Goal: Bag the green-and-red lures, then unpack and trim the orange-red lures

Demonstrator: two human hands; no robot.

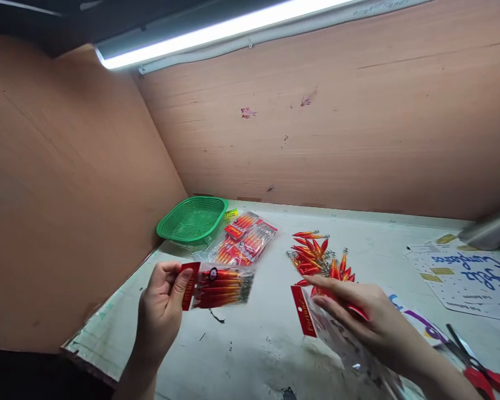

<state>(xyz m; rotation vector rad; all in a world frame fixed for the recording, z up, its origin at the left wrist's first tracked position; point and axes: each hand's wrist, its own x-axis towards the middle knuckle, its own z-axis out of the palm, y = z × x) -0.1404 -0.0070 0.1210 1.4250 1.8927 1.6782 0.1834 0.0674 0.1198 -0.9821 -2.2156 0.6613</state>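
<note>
My left hand (pixel 162 305) grips a clear packet of fishing lures (pixel 223 286) by its red header, thumb on top. The lures inside are red and orange with metal hooks at the right end. On the right, my right hand (pixel 358 311) reaches over the table with its fingers stretched out. Beneath it is a clear plastic bag with a red header card (pixel 304 312); whether the fingers touch the bag I cannot tell. Just beyond those fingertips lies a heap of loose lures (pixel 312 250), partly covered by the hand.
Several filled lure packets (pixel 250 241) lie overlapping beside a green basket (pixel 194 219) at the back left. Red-handled scissors (pixel 477 366) rest at the lower right, near printed cards (pixel 466 272). Wooden panels (pixel 337 128) enclose the back and left; a lamp (pixel 216 33) hangs above.
</note>
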